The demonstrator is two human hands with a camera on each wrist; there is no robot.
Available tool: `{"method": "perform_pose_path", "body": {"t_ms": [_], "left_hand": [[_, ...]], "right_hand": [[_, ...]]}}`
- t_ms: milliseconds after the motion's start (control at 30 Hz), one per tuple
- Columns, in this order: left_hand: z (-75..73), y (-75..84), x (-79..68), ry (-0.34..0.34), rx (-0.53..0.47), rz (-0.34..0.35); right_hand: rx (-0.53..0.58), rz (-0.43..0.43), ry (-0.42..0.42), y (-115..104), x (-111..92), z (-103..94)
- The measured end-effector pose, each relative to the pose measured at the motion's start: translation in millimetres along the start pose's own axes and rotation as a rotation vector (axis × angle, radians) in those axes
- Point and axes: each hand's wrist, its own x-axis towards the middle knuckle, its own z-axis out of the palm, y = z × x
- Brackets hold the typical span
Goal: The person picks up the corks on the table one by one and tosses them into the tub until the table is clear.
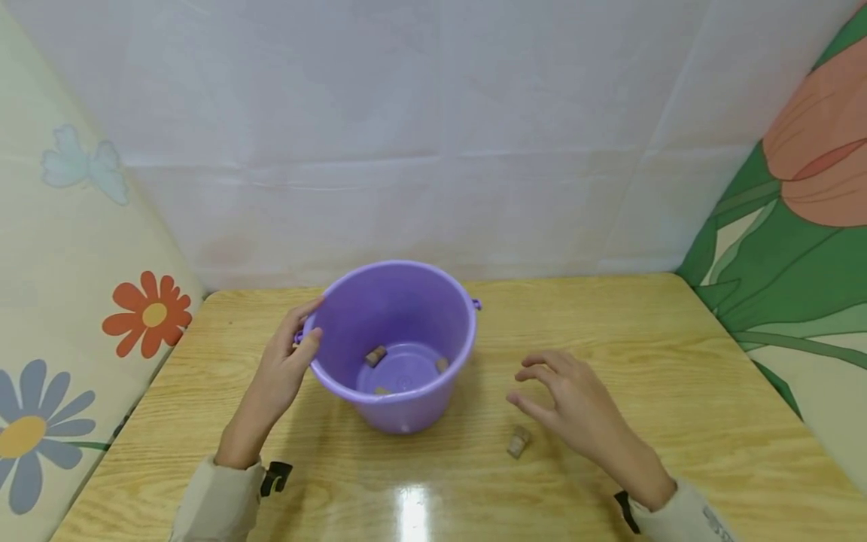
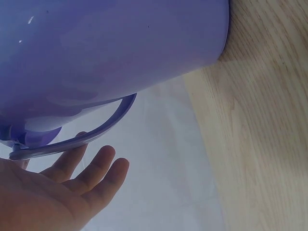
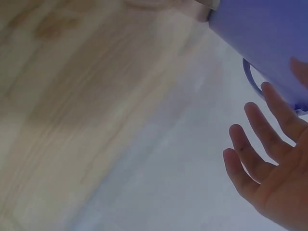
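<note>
A purple bucket [image 1: 406, 410] stands on the wooden table with a few cork stoppers inside, one of them a brown cork [image 1: 375, 356] by the left inner wall. My left hand [image 1: 281, 361] grips the bucket's left rim, its thumb at the mouth and its fingers along the outside. The bucket's handle [image 2: 113, 120] hangs beside those fingers in the left wrist view. To the right of the bucket, my right hand [image 1: 576, 399] hovers with loosely bent, spread fingers and nothing in them. Another cork [image 1: 518, 442] lies on the table just below and left of that hand.
The wooden table [image 1: 650, 339] reaches back to a white cloth backdrop [image 1: 433, 135]. Flower-printed panels [image 1: 786, 301] border it on both sides. Light glares off the table near its front edge.
</note>
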Motion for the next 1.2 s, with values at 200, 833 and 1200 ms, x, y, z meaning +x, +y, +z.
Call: {"method": "perform_pose_path", "body": {"t_ms": [200, 833, 1200], "left_hand": [[-0.1, 0.1, 0.8, 0.002, -0.001, 0.003], [-0.6, -0.8, -1.4, -0.014, 0.010, -0.005], [-0.5, -0.6, -0.9, -0.013, 0.007, 0.000]], "right_hand": [[0.001, 0.051, -0.089, 1.5, -7.7, 4.5], [-0.008, 0.079, -0.327, 4.3, -21.9, 12.3], [-0.034, 0.074, -0.346, 3.7, -23.4, 19.8]]}}
